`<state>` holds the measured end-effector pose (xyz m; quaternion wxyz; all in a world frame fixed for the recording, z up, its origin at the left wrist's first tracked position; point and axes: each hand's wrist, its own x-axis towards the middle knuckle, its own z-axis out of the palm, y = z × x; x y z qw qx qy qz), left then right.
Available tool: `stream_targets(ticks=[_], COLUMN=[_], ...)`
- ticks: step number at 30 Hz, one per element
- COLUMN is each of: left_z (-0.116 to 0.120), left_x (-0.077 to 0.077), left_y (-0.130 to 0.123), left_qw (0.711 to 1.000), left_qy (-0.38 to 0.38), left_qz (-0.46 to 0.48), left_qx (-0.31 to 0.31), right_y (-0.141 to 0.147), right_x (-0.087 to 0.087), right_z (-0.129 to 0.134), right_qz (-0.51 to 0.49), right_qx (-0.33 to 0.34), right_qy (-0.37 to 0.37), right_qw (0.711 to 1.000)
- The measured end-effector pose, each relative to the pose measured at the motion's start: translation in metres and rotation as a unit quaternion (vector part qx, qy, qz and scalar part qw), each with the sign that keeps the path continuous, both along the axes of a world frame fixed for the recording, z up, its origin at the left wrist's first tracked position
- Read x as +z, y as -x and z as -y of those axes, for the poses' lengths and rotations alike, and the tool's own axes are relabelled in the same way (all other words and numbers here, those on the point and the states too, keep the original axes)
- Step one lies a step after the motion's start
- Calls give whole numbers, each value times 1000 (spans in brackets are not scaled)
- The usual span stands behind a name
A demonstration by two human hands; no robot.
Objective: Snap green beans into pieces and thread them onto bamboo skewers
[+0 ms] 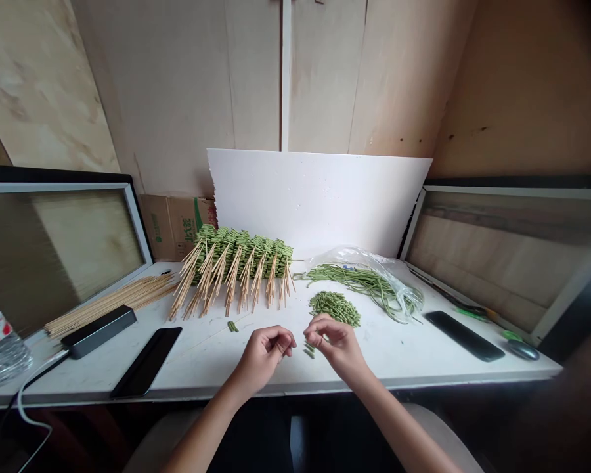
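My left hand (268, 355) is closed over the front of the table, fingers curled; a thin stick (211, 336) seems to run from it toward the left. My right hand (335, 347) is pinched just right of it, and what it holds is too small to make out. Small green bean pieces (310, 351) lie beside the right fingertips. Behind that hand is a pile of cut beans (335, 306). A few pieces (232, 326) lie left of my left hand. Skewered beans (249, 253) are stacked at the back, their bare sticks (232, 279) pointing forward.
Long beans (354, 279) lie by a clear plastic bag (389, 269). Loose sticks (113, 303), a black box (98, 331), a phone (148, 361) and a bottle (2, 351) are on the left. Another phone (464, 336) and a mouse (523, 349) lie right. A white board (320, 200) stands behind.
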<state>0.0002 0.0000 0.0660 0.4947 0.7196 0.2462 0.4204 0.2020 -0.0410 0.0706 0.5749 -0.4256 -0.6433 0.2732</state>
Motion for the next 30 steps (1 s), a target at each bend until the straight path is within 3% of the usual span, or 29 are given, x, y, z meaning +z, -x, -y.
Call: stream_targets(ticks=[3,5,9,12,15,19,23,26,30], left_z=[-8,-8,-5,-4,-4,-6,-7,-7,-4], left_x=[-2,-2,-3,-6,-9,-9,-12,-16,-11], left_y=[5,7,4,1,1,3,1,-1,-1], left_qw=[999,996,990,990,990,993,996,997,995], left_qy=[-6,-37,-70,-69,-64,-21,-4,-21,-42], left_qz=[-28,-49,-84,-91,-95,-92,-65,-50,-62], left_qx=[39,67,88,82,78,71,58,45,66], right_y=[-22,-36,-48,-47,-46,-42,-25,-9,-2], right_x=[-15,-31,-60,-68,-64,-47,-22,-8,-4], right_z=[-16,-27,-39,-40,-39,-35,-19,-6,-1], right_qz=[150,213,283,306,294,231,178,180,167], right_qx=[-155,-211,-238,-235,-239,-220,-92,8,-8], right_qy=[-12,-5,-5,-11,-9,26,22,-17,-67], right_qw=[976,954,929,923,925,947,980,984,984])
